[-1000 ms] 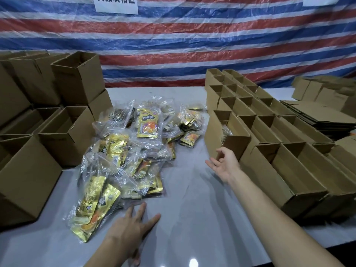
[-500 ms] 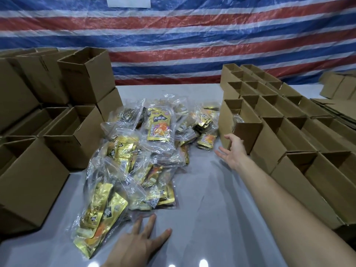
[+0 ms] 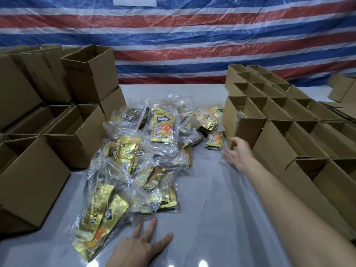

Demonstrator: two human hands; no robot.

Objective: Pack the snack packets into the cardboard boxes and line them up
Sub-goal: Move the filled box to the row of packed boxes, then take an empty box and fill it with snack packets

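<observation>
- L hand point(image 3: 138, 245): palm down on the grey table point(image 3: 221, 218) at the near edge. Fingers are straight and spread apart, holding nothing, w/ the fingertips just short of the near end of the packet pile.
- R hand point(image 3: 238, 154): the arm reaches fwd from the lower right. Fingers are extended and loosely apart (a bit blurred), w/ nothing in them. The thumb sits right by the lower front corner of the edge box point(image 3: 248, 130); can't tell if it touches.
- snack packets point(image 3: 146, 160): gold foil packs w/ orange print, bundled in clear plastic bags. They're heaped in a long pile down the middle of the table, between the two box groups.
- small boxes point(image 3: 289, 120): brown, open-topped, in tight rows on the R side, touching each other. The edge box stands on that group's left edge, next to the pile. Something clear-wrapped shows inside it, too small to tell what.
- big boxes point(image 3: 77, 135): larger open cartons on the L side, some stacked two high.
- flat cardboard sheets point(image 3: 339, 110): far R, beyond the rows.
- striped tarp point(image 3: 192, 45): red/white/blue, hanging behind the table. A white sign point(image 3: 134, 0) at its top is cut off.
</observation>
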